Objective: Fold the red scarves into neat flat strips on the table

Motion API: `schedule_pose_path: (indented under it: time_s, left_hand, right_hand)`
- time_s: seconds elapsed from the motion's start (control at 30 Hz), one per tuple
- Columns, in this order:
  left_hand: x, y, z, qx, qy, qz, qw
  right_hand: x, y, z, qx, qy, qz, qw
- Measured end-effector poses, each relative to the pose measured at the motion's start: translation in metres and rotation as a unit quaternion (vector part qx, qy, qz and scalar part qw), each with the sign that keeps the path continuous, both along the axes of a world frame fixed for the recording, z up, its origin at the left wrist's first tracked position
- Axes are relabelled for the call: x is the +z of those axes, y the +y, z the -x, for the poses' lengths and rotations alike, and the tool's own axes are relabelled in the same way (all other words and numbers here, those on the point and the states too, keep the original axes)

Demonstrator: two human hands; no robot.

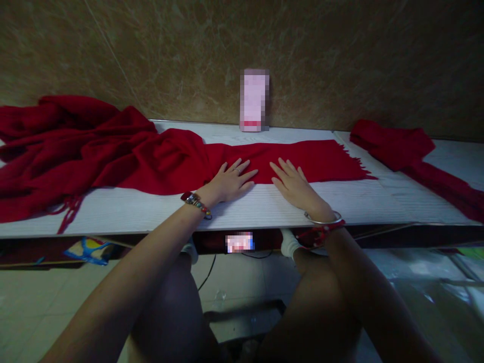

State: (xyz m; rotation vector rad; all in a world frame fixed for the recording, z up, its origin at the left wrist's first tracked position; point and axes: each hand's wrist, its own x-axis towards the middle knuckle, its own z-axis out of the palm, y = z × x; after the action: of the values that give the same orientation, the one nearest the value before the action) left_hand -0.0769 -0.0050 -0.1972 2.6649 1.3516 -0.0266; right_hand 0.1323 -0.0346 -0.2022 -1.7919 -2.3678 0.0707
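A red scarf with a fringed end lies along the white table, its right part spread flat and its left part heaped in loose folds. My left hand rests on the front edge of the flat part, fingers spread, a ring on one finger. To its right, my right hand also lies on the cloth with the fingers stretched out. Neither hand grips the fabric. The fringe points right, beyond my right hand.
Another red cloth lies folded at the table's right end. A pink blurred object stands at the back against the brown marbled wall. The white table is narrow, with my legs and a cable below its front edge.
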Motion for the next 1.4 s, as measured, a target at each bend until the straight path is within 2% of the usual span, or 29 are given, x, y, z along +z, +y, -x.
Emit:
schedule_pose_path:
  time_s: [0.07, 0.23, 0.43, 0.63, 0.7, 0.87, 1.07, 1.4]
  left_hand:
    - [0.0, 0.0, 0.0, 0.001, 0.003, 0.004, 1.0]
    - [0.001, 0.001, -0.001, 0.005, 0.011, 0.01, 1.0]
    - [0.002, 0.0, -0.001, -0.002, 0.013, 0.003, 1.0]
    - [0.003, 0.0, -0.002, -0.004, 0.014, 0.007, 1.0]
    - [0.003, 0.0, -0.002, -0.002, 0.014, 0.007, 1.0]
    - [0.003, -0.001, -0.002, -0.004, 0.015, 0.002, 1.0]
    - [0.004, -0.001, -0.002, -0.011, 0.009, -0.003, 1.0]
    - [0.001, 0.001, -0.002, -0.031, -0.007, -0.018, 0.999]
  right_hand:
    - [0.0, -0.001, 0.001, 0.003, 0.002, -0.019, 1.0]
    - [-0.003, 0.0, -0.001, 0.016, -0.016, 0.035, 0.999]
    - [-0.005, 0.005, -0.016, -0.04, -0.012, 0.059, 0.997]
    - [-0.005, 0.008, -0.015, -0.09, 0.042, -0.033, 0.994]
    - [-0.004, 0.007, -0.011, -0.093, 0.043, -0.037, 0.994]
    - [0.0, 0.005, -0.016, -0.051, 0.016, 0.021, 0.998]
    - [0.005, 0.003, -0.028, 0.061, 0.024, -0.035, 0.997]
    - [0.011, -0.001, -0.009, 0.112, -0.026, -0.073, 0.991]
